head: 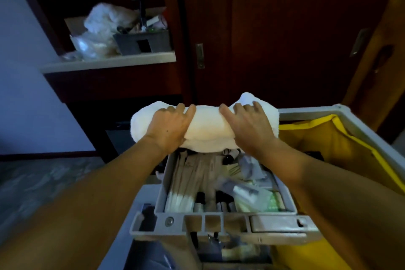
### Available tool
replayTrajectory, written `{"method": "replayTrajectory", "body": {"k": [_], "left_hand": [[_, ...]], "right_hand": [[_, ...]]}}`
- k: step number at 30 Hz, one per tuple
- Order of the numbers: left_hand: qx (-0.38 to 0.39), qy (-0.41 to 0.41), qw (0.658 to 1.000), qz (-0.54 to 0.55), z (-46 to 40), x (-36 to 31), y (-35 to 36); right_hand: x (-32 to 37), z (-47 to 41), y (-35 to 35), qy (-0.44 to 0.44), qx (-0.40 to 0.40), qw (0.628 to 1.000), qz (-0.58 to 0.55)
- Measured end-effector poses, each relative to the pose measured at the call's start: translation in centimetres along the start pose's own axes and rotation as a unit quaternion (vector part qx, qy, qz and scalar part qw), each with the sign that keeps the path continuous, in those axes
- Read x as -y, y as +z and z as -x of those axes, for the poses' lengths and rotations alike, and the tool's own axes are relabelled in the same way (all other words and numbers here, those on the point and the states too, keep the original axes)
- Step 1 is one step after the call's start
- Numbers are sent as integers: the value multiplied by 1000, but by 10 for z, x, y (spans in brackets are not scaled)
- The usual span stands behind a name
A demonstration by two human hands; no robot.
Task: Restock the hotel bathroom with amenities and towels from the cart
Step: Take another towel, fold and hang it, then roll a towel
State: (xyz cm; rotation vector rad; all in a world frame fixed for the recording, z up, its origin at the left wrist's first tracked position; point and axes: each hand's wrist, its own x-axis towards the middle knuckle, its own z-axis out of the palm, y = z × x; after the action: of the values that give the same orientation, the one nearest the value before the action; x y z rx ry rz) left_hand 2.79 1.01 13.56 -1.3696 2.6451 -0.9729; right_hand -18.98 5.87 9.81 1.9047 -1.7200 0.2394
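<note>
White towel bundle (pixel 206 129), rolled/bunched, held up over the far end of the grey cart tray (pixel 285 195), apart from it. Left hand (pixel 168 129) grips the bundle's left part, fingers (pixel 188 109) curled over the top. Right hand (pixel 252 127) grips the right part the same way, fingers wrapped over the top edge; a loose towel corner sticks up behind them. Both forearms reach in from the bottom of the view.

Tray below holds amenities: a row of long paper-wrapped packets (pixel 192 177) on the left, small dark bottles (pixel 219 201) near the front, pale sachets and green-printed packs (pixel 271 199) on the right. Yellow laundry bag (pixel 324 138) hangs just beside the tray on the right.

Behind left, a white tabletop (pixel 109 62) carries crumpled clear plastic bags (pixel 98 35) and a dark grey caddy (pixel 142 42). Dark wooden door (pixel 285 28) fills the background.
</note>
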Motion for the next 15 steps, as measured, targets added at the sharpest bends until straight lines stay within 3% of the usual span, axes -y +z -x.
{"method": "replayTrajectory", "body": {"k": [15], "left_hand": [[-107, 16, 994, -13, 59, 17, -147]], "right_hand": [[-22, 47, -168, 19, 16, 999, 38]]}}
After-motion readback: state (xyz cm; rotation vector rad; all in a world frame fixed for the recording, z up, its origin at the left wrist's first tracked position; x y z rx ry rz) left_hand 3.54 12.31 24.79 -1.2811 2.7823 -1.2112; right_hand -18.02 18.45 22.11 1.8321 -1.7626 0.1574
